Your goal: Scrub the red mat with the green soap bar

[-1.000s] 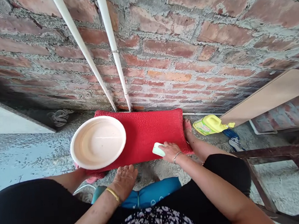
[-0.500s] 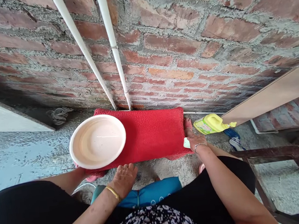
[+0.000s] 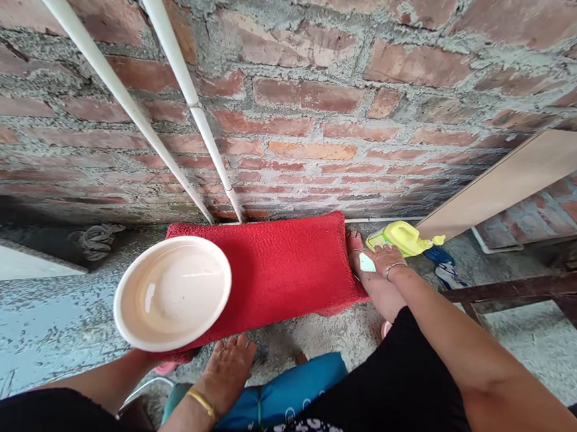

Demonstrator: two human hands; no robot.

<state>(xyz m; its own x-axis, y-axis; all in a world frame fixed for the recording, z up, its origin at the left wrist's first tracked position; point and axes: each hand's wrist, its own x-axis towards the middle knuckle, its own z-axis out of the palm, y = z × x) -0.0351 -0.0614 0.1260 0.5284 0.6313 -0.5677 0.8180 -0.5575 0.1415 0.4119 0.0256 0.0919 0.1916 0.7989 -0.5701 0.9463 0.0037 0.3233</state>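
The right hand (image 3: 385, 265) is closed round a small pale green bar of soap (image 3: 367, 262), whose end sticks out past the fingers toward the mat. It hangs just past the right-hand edge of the red mat (image 3: 283, 270), over the person's right foot (image 3: 359, 257). Just beyond the knuckles lies a yellow detergent bottle (image 3: 403, 237) on its side, near enough that hand and bottle seem almost to touch; whether they do cannot be told. Behind the bottle a pale wooden board (image 3: 510, 178) leans against the brick wall (image 3: 309, 94), and a blue-and-white sandal (image 3: 445, 270) lies beside the wrist.

The left hand (image 3: 228, 367) is open and flat, fingers spread and pointing toward the mat's near edge, holding nothing; it rests on the concrete floor (image 3: 37, 322) just short of the mat. Beyond and to its left a cream plastic basin (image 3: 172, 293) with water in it sits on the mat's left end, overhanging the near corner. Between the two forearms a blue stool (image 3: 292, 385) shows under the person's lap. Two white pipes (image 3: 181, 118) run down the wall to the mat's far edge. A dark metal frame (image 3: 528, 287) stands to the right of the right arm.
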